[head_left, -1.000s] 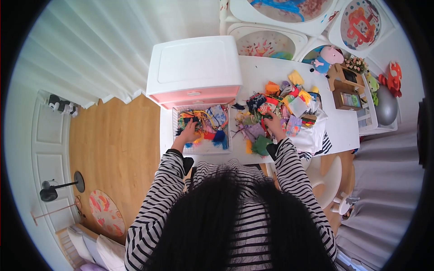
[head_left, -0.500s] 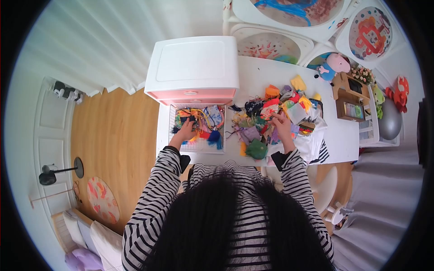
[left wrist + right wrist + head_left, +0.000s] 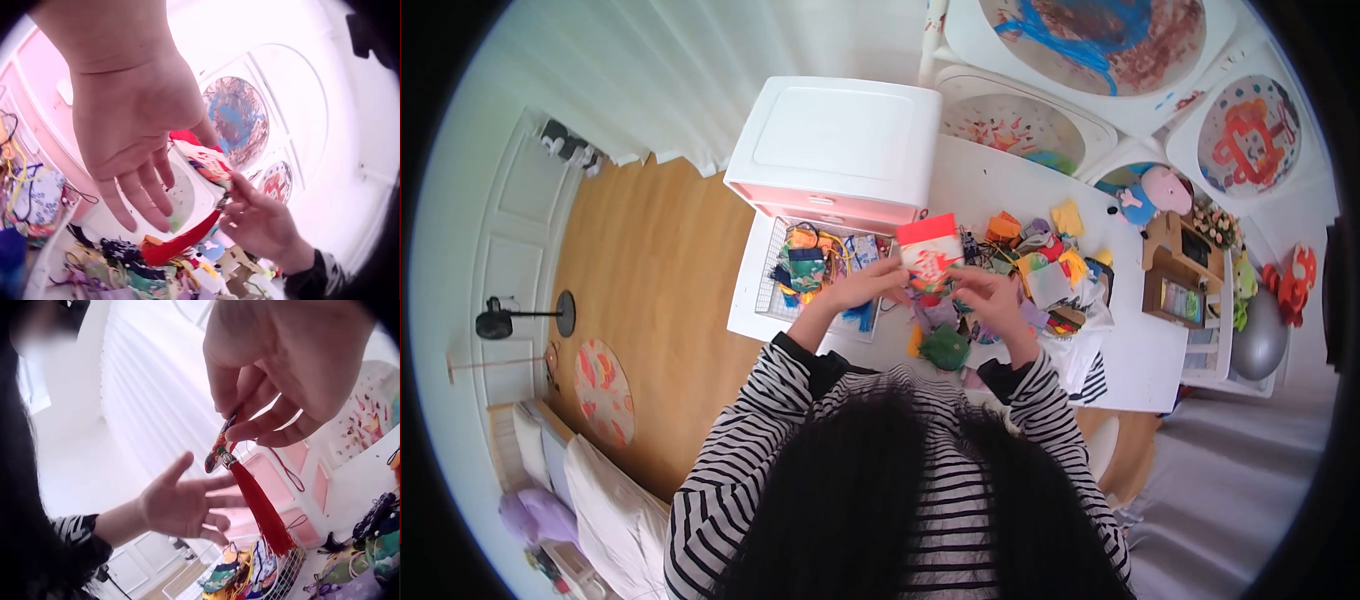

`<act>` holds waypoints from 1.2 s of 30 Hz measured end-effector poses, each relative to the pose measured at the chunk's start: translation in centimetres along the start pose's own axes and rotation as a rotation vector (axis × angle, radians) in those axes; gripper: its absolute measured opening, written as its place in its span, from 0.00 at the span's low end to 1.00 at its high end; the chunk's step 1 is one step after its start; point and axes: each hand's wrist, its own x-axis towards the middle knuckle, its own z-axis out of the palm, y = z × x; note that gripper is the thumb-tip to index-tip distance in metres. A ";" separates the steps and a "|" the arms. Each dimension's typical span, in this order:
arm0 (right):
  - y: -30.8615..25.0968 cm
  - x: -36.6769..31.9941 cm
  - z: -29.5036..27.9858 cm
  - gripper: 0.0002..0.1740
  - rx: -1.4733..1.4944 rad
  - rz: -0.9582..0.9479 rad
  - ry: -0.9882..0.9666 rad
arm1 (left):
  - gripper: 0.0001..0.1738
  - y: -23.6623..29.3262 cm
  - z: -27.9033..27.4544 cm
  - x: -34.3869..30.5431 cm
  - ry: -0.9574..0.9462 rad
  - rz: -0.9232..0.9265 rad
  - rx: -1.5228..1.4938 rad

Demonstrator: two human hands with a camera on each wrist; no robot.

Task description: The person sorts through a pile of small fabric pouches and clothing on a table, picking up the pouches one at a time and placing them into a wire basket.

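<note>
Both hands are raised above the white table point(image 3: 1142, 345). My right hand point(image 3: 983, 292) point(image 3: 281, 375) pinches a red and white embroidered pouch point(image 3: 928, 254) point(image 3: 206, 164) point(image 3: 217, 457) by its edge. Its red tassel point(image 3: 262, 514) point(image 3: 178, 242) hangs below. My left hand point(image 3: 868, 284) point(image 3: 134, 137) point(image 3: 181, 506) is spread beside the pouch with straight fingers, its thumb at the pouch's left side. Whether it touches cannot be told. Below the hands lies a pile of colourful cloth pouches point(image 3: 1045, 265).
A wire basket point(image 3: 765, 290) full of coloured cords and pouches sits at the table's left end, under a white and pink drawer box point(image 3: 835, 140). A plush pig point(image 3: 1148, 195) and a wooden shelf point(image 3: 1185, 265) stand at the right. Painted round panels point(image 3: 1100, 35) line the wall.
My left hand left the basket and rose to the middle. My right hand lifted the red and white pouch out of the pile. The head view shifted right.
</note>
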 end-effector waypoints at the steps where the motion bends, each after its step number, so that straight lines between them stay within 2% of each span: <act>1: 0.3 0.3 0.4 0.17 0.000 0.004 -0.021 | 0.22 0.9 0.9 -0.2 -0.009 -0.053 -0.027; 2: 0.8 0.5 0.9 0.19 -0.042 0.049 -0.085 | 0.21 1.2 1.6 -0.3 -0.018 -0.108 -0.055; 3: 1.3 0.6 1.2 0.21 -0.082 0.093 -0.148 | 0.17 -0.9 1.6 0.3 0.099 -0.028 -0.102; 4: 2.0 0.5 1.4 0.21 -0.077 0.095 -0.167 | 0.17 -1.9 1.2 0.4 0.118 -0.031 -0.108; 6: 3.5 0.4 1.5 0.25 -0.249 0.117 -0.187 | 0.15 -3.6 -0.7 -0.2 0.229 -0.182 0.006; 8: 5.5 0.5 0.4 0.27 -0.299 0.157 -0.236 | 0.14 -5.6 -3.0 -1.4 0.349 -0.189 -0.006; 10: 9.0 0.3 -1.3 0.27 -0.613 -0.028 -0.191 | 0.14 -8.6 -6.2 -2.9 0.479 -0.158 0.011; 11: 9.9 0.0 -2.0 0.27 -0.604 -0.030 -0.202 | 0.15 -8.4 -7.3 -4.0 0.538 -0.213 0.080; 13: 11.2 -0.5 -3.1 0.28 -0.898 0.185 -0.149 | 0.15 -8.4 -9.2 -5.4 0.603 -0.274 0.152; 18: 14.3 -0.8 -3.9 0.29 -1.085 0.169 -0.089 | 0.19 -10.7 -12.6 -5.5 0.832 -0.531 0.093; 20: 14.6 -0.5 -3.6 0.32 -1.230 0.158 -0.101 | 0.22 -12.2 -13.4 -5.0 0.855 -0.497 0.005; 22: 14.1 0.0 -3.1 0.35 -1.234 0.187 -0.079 | 0.26 -13.2 -14.4 -4.3 1.013 -0.455 0.193; 23: 13.9 0.0 -2.7 0.38 -1.235 0.213 -0.063 | 0.26 -13.9 -14.9 -4.0 1.002 -0.454 0.200; 25: 13.5 -0.1 -1.9 0.42 -1.276 0.221 -0.041 | 0.30 -16.0 -16.2 -3.7 1.063 -0.135 0.580; 28: 13.6 -0.4 -0.9 0.48 -1.361 0.196 0.020 | 0.32 -15.4 -15.9 -3.1 1.011 -0.213 0.671; 29: 13.7 -0.7 -0.3 0.50 -1.397 0.172 0.047 | 0.38 -15.5 -16.2 -3.0 0.959 -0.288 0.661; 30: 13.8 -0.8 0.2 0.50 -1.394 0.185 0.070 | 0.38 -15.2 -15.9 -3.2 0.940 -0.277 0.673; 32: 14.0 -0.7 0.5 0.51 -1.443 0.204 0.090 | 0.45 -13.8 -14.2 -3.5 0.950 -0.268 0.779; 34: 14.4 -0.4 0.9 0.48 -1.442 0.220 0.134 | 0.46 -11.5 -13.0 -4.1 0.905 -0.279 0.749; 36: 14.9 -0.1 1.2 0.43 -1.465 0.299 0.136 | 0.43 -9.7 -12.2 -4.7 0.819 -0.179 0.926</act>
